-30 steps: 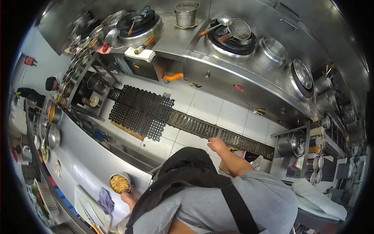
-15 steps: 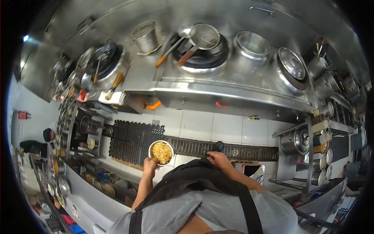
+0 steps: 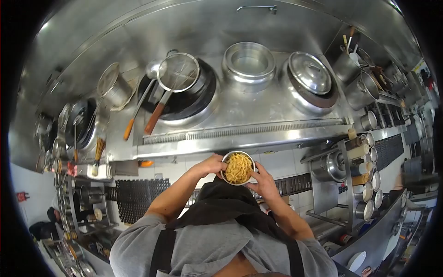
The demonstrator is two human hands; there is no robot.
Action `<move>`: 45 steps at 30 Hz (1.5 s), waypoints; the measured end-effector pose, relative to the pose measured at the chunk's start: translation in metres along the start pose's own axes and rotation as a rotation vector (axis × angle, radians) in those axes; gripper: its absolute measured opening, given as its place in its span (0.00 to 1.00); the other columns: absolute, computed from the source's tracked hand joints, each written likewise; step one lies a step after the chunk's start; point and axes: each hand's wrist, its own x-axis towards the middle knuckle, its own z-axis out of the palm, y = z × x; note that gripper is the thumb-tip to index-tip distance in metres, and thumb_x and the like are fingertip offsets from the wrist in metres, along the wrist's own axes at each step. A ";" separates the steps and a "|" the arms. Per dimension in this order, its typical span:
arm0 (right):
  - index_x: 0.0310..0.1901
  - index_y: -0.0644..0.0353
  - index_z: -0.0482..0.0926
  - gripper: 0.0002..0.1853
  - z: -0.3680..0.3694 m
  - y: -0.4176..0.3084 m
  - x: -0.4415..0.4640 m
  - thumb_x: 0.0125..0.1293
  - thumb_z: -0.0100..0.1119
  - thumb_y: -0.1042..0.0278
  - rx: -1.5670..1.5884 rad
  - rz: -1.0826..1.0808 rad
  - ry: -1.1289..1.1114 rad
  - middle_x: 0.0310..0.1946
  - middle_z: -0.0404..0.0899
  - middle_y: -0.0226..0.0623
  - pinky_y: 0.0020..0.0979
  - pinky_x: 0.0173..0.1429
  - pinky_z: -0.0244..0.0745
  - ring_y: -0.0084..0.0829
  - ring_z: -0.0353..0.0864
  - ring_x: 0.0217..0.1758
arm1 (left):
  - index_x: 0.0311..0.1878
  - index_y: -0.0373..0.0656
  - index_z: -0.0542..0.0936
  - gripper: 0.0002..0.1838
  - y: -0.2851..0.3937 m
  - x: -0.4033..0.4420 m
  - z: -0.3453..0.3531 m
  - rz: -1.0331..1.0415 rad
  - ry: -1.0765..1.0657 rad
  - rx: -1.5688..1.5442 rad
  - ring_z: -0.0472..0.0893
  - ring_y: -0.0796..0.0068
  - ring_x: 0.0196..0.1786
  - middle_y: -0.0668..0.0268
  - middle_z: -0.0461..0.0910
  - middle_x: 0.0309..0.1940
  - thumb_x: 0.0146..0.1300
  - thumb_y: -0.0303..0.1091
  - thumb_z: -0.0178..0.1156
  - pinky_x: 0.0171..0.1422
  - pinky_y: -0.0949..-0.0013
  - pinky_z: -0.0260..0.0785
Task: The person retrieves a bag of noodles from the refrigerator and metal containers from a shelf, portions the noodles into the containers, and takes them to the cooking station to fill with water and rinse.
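Observation:
A round metal bowl [image 3: 238,183] full of yellow, noodle-like strips [image 3: 238,167] is held up in front of my apron. My left hand [image 3: 212,166] grips its left side at the rim. On the right side, my right hand [image 3: 264,182] is closed round the bowl, with fingers on the rim. The stove's front edge [image 3: 184,147] lies just beyond the bowl. A wok [image 3: 203,99] on the stove carries a wire strainer [image 3: 178,72] and a ladle [image 3: 153,69], their handles pointing toward me.
A wide pot [image 3: 249,64] and a lidded pan [image 3: 309,74] stand on the stove. Containers line the right rack [image 3: 344,194]. A brush [image 3: 98,152] lies at the left. A black mat [image 3: 138,196] covers part of the floor. Part of another person [image 3: 53,215] shows far left.
My view has turned right, toward the stove. The bowl, first at the left counter in my left hand, is now in front of me, and my right hand has taken hold of it too.

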 end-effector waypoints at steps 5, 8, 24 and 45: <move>0.36 0.59 0.79 0.17 -0.025 0.040 0.028 0.44 0.72 0.66 -0.038 0.156 0.226 0.55 0.70 0.50 0.41 0.49 0.75 0.50 0.76 0.51 | 0.52 0.31 0.72 0.25 0.062 0.084 -0.042 -0.049 -0.276 -0.123 0.82 0.63 0.39 0.55 0.78 0.37 0.61 0.43 0.56 0.40 0.65 0.77; 0.35 0.62 0.78 0.18 -0.037 0.060 0.041 0.42 0.73 0.69 -0.067 0.290 0.271 0.52 0.72 0.51 0.40 0.51 0.74 0.50 0.75 0.51 | 0.55 0.33 0.70 0.28 0.110 0.155 -0.096 0.071 -0.126 -0.074 0.82 0.64 0.41 0.54 0.77 0.43 0.62 0.48 0.55 0.40 0.65 0.76; 0.35 0.64 0.79 0.17 -0.051 0.098 0.113 0.42 0.73 0.72 -0.187 0.744 0.532 0.52 0.74 0.51 0.38 0.55 0.72 0.47 0.75 0.54 | 0.63 0.34 0.63 0.37 0.475 0.426 -0.311 0.708 0.964 0.612 0.65 0.51 0.65 0.45 0.67 0.60 0.51 0.41 0.60 0.68 0.59 0.59; 0.34 0.59 0.79 0.18 -0.089 0.140 0.197 0.41 0.76 0.67 -0.054 0.349 0.256 0.51 0.73 0.51 0.39 0.51 0.75 0.49 0.77 0.51 | 0.42 0.37 0.77 0.18 0.179 0.271 -0.089 0.002 -0.207 0.314 0.80 0.69 0.34 0.58 0.80 0.35 0.54 0.40 0.62 0.35 0.68 0.75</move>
